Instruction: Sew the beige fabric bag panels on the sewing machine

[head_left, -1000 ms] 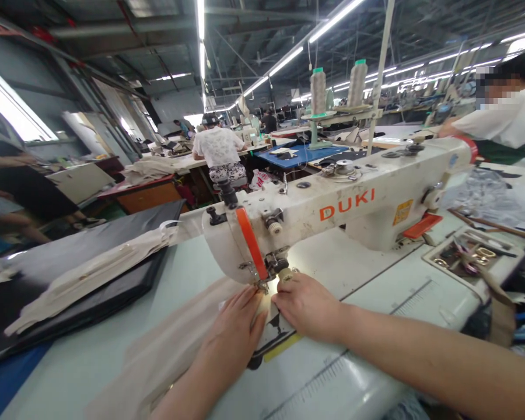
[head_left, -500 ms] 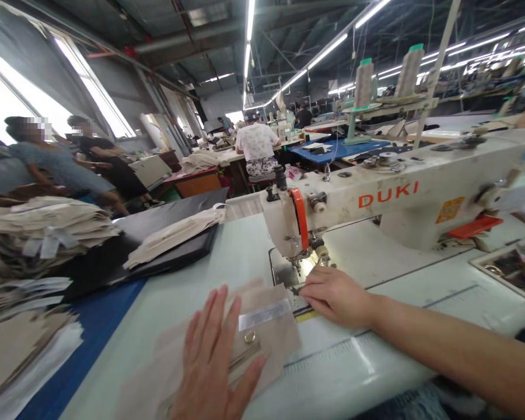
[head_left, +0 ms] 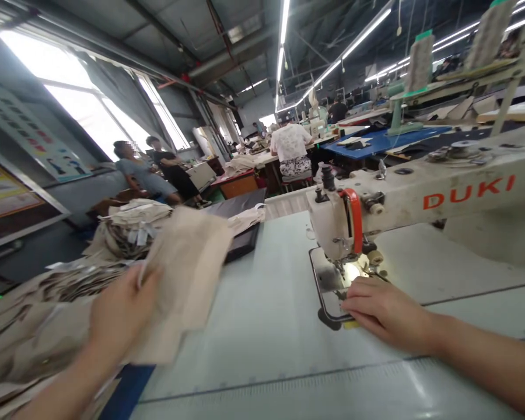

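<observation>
My left hand (head_left: 125, 306) is closed on a beige fabric piece (head_left: 192, 268), lifted above the left part of the table and blurred by motion. Thumb and fingers pinch it at its left edge. At the sewing machine (head_left: 332, 216), my right hand (head_left: 380, 306) rests close to the needle plate (head_left: 328, 274), just in front of the lit needle area. Its fingers are bent together, and their tips are partly hidden, so I cannot make out what they hold, if anything.
Stacks of beige fabric pieces (head_left: 70, 286) lie at the left, with a bundle (head_left: 133, 230) behind them. A ruler strip (head_left: 262, 382) runs along the table front. Thread cones (head_left: 420, 61) stand behind the machine. Two people stand at the far left; another (head_left: 291, 146) sits ahead.
My left hand, flat on the fabric by the machine before, has gripped the piece and carried it up and left. My right hand stays by the needle. The view has turned left.
</observation>
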Tool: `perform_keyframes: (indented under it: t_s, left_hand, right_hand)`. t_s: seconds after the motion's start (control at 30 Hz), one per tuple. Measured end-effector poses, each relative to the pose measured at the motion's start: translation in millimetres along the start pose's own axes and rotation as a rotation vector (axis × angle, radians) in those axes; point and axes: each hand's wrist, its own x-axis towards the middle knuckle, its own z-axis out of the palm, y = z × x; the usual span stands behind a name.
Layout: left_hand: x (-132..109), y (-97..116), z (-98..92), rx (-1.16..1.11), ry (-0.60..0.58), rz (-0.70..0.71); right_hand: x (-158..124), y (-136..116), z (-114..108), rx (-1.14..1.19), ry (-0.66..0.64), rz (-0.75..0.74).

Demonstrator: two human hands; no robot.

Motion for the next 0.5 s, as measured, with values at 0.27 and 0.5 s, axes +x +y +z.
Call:
perform_keyframes:
  t_s: [0.27, 0.5]
  left_hand:
    - [117.4, 65.9, 93.2, 0.044, -0.081, -0.101]
    - [78.9, 50.6, 166.3, 0.142, -0.149, -0.225]
  right_hand:
    - [-6.8, 5.2, 3.7, -0.033, -0.064, 0.062]
    - [-10.2, 15.1, 9.2, -0.075, 0.049, -0.041]
